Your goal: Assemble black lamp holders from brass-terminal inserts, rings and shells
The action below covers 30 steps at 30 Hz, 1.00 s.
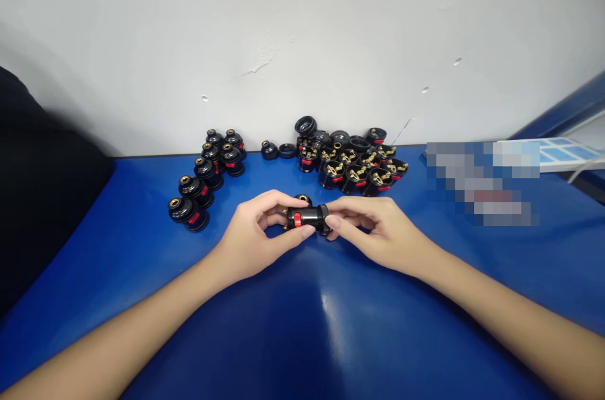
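My left hand (258,233) and my right hand (373,230) meet at the middle of the blue table (302,324). Between them lies a small black lamp socket (308,217) with a red button, held on its side. The fingers of my left hand pinch the end with the red button. My right hand's fingertips grip a black ring (324,218) on the other end. A brass-topped part (303,200) shows just behind the socket.
Rows of assembled black sockets (205,176) stand at the back left. A heap of open socket bodies with brass clips (352,164) and loose rings lies at the back centre by the white wall. A dark shape (42,186) fills the left edge; a blurred patch sits right.
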### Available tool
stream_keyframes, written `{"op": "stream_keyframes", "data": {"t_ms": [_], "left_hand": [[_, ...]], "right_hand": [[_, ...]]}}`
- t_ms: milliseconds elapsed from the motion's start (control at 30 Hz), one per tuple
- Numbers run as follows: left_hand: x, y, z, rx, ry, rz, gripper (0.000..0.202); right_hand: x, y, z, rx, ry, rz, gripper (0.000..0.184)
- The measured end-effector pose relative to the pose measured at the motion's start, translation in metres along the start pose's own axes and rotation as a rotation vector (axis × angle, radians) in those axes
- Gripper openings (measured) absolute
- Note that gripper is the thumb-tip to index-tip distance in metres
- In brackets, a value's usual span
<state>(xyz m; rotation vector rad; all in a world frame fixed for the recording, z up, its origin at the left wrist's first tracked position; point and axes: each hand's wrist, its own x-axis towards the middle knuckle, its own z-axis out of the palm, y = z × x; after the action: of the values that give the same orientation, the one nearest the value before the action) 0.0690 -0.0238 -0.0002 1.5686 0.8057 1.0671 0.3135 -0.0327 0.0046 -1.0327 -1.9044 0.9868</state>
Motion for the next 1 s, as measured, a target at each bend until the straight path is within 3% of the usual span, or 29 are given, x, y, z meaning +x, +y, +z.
{"op": "stream_keyframes", "data": {"t_ms": [133, 267, 433, 567, 767, 900, 1000], "left_hand": [[0.0006, -0.0019, -0.0006, -0.044, -0.002, -0.073, 0.032], [0.0007, -0.0044, -0.0016, -0.029, -0.010, -0.036, 0.029], [0.0005, -0.0059, -0.0050, 0.230, -0.036, 0.301, 0.027], [0.0010, -0.0036, -0.0069, 0.343, -0.068, 0.393, 0.030], [0.0006, -0.0003, -0.0055, 0.314, -0.072, 0.309, 0.022], [-0.0008, 0.0002, -0.0034, 0.272, -0.011, 0.178, 0.029], [-0.0010, 0.0024, -0.0039, 0.379, 0.017, 0.123, 0.024]], "right_hand": [[-0.0020, 0.0046, 0.0006, 0.082, 0.026, -0.097, 0.054], [-0.0029, 0.0073, 0.0028, 0.146, 0.034, -0.153, 0.040], [-0.0014, 0.0032, 0.0053, 0.335, 0.001, -0.010, 0.035], [-0.0003, 0.0026, 0.0045, 0.429, -0.019, 0.097, 0.028], [0.0001, 0.0060, 0.0010, 0.456, -0.019, 0.116, 0.028], [-0.0006, 0.0045, 0.0007, 0.449, -0.018, 0.095, 0.029], [-0.0016, 0.0028, 0.0010, 0.431, -0.006, 0.078, 0.030]]}}
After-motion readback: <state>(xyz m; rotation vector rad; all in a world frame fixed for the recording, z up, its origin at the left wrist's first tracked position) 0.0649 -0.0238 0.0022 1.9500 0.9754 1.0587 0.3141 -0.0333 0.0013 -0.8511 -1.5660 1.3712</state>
